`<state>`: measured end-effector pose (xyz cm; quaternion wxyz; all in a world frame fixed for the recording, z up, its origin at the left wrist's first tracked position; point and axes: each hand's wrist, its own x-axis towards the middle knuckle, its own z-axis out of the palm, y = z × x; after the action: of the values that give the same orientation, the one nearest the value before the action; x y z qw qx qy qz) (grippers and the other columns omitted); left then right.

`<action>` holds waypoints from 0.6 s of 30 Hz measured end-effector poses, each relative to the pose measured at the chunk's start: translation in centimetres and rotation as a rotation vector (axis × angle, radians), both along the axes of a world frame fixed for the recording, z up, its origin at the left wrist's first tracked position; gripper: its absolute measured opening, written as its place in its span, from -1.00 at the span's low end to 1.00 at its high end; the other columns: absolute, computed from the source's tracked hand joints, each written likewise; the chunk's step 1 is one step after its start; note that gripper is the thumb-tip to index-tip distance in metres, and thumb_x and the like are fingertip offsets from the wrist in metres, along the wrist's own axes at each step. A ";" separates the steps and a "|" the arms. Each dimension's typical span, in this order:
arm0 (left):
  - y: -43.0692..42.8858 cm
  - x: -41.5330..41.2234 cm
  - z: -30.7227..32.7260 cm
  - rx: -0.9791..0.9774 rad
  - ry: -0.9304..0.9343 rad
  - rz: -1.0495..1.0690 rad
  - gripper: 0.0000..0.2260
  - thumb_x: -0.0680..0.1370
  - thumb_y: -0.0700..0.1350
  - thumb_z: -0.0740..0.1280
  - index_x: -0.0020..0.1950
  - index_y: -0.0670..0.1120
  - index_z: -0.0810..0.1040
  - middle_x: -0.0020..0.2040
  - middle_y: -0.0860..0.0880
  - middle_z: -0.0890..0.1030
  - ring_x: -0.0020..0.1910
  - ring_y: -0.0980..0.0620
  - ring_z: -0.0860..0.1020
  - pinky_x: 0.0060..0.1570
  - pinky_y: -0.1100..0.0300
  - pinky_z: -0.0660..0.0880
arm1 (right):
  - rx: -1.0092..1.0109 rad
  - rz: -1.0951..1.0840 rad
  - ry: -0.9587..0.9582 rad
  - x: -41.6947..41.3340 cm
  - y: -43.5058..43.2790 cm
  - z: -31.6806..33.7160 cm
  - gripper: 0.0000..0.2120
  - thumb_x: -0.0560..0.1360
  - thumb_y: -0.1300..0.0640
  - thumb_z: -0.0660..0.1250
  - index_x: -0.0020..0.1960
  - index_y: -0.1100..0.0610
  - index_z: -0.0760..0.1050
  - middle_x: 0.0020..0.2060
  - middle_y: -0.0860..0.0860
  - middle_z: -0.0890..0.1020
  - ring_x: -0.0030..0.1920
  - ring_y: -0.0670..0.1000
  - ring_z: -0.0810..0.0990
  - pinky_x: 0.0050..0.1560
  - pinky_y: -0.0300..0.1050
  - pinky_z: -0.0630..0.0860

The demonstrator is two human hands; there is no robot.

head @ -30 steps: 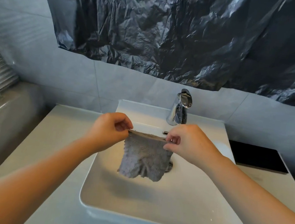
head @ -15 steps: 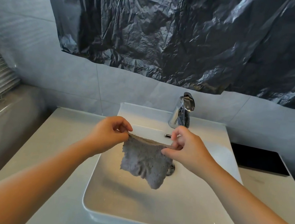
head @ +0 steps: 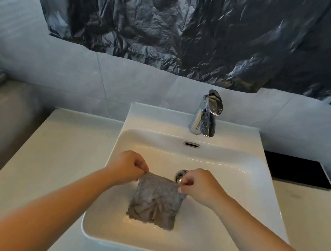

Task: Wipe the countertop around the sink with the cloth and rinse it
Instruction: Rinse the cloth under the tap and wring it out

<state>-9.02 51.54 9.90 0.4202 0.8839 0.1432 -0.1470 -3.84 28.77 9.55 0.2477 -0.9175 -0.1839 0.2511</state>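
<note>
Head view: grey cloth held up over the white sink, just in front of the drain. Fuzzy, creased, roughly square, lower edge ragged and hanging free. Pinched at the top left corner by the left hand, at the top right by the right hand, hem stretched taut between. Pale countertop on either side; chrome faucet behind.

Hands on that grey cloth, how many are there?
2. The left hand pinches the upper left corner of the grey cloth; the right hand pinches the upper right corner, over the sink.
</note>
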 end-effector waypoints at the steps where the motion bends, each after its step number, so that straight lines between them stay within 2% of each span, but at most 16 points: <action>1: -0.3 0.4 -0.8 0.080 -0.022 -0.020 -0.81 0.45 -0.24 0.35 -0.25 0.03 0.64 -0.20 0.06 0.64 -0.18 0.08 0.59 -0.21 0.33 0.51 | -0.015 -0.015 -0.037 0.2 0.2 -0.9 -0.92 0.38 0.14 0.45 -0.25 0.13 0.59 -0.34 -0.09 0.55 -0.26 -0.04 0.53 -0.29 -0.17 0.38; 3: -0.6 1.2 -2.1 0.165 -0.046 -0.029 -0.76 0.47 -0.24 0.28 -0.23 0.07 0.64 -0.17 0.09 0.63 -0.16 0.13 0.55 -0.22 0.39 0.42 | -0.013 -0.033 -0.089 0.7 0.5 -2.3 -0.93 0.40 0.15 0.41 -0.25 0.05 0.56 -0.34 -0.15 0.51 -0.21 -0.03 0.53 -0.28 -0.19 0.38; 6: -0.7 2.0 -3.0 0.250 -0.111 -0.050 -0.75 0.49 -0.24 0.23 -0.14 0.04 0.65 -0.12 0.08 0.61 -0.17 0.13 0.53 -0.20 0.33 0.47 | 0.010 -0.034 -0.160 1.3 0.6 -3.8 -0.96 0.43 0.13 0.38 -0.17 0.02 0.61 -0.27 -0.13 0.59 -0.18 -0.05 0.54 -0.24 -0.20 0.37; 10: -0.2 1.0 -4.0 0.253 -0.210 -0.104 -0.83 0.50 -0.17 0.33 -0.10 0.09 0.64 -0.13 0.15 0.56 -0.18 0.14 0.53 -0.15 0.36 0.49 | 0.037 0.026 -0.261 0.8 -0.2 -4.4 -0.90 0.47 0.06 0.35 -0.04 -0.02 0.61 -0.13 -0.14 0.63 -0.12 -0.10 0.55 -0.17 -0.30 0.40; 12: 0.2 -0.1 -4.5 0.247 -0.257 -0.159 -0.84 0.48 -0.16 0.36 -0.12 0.12 0.62 -0.16 0.21 0.53 -0.17 0.15 0.52 -0.14 0.38 0.49 | 0.047 0.085 -0.308 -0.2 -0.8 -4.6 -0.88 0.48 0.00 0.34 -0.02 -0.04 0.59 -0.10 -0.16 0.59 -0.09 -0.12 0.53 -0.21 -0.43 0.31; 15: 0.8 -1.8 -5.0 0.279 -0.277 -0.298 -0.87 0.47 -0.16 0.38 -0.12 0.08 0.64 -0.18 0.22 0.53 -0.18 0.17 0.51 -0.14 0.37 0.48 | 0.072 0.162 -0.244 -2.2 -1.7 -5.3 -0.82 0.46 -0.05 0.36 0.04 -0.04 0.58 -0.08 -0.18 0.52 -0.11 -0.15 0.47 -0.23 -0.48 0.22; 18: 1.4 -3.6 -6.2 0.381 -0.286 -0.478 -0.82 0.39 -0.19 0.44 -0.17 0.10 0.62 -0.23 0.17 0.56 -0.26 0.16 0.52 -0.27 0.31 0.47 | 0.054 0.252 -0.170 -4.2 -2.0 -6.0 -0.78 0.44 -0.04 0.33 0.05 -0.04 0.59 -0.05 -0.14 0.54 -0.06 -0.12 0.48 -0.20 -0.48 0.21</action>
<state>-12.57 52.97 3.69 0.2171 0.9667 -0.1038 -0.0866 -8.02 26.76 3.57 0.2224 -0.8981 -0.3245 0.1966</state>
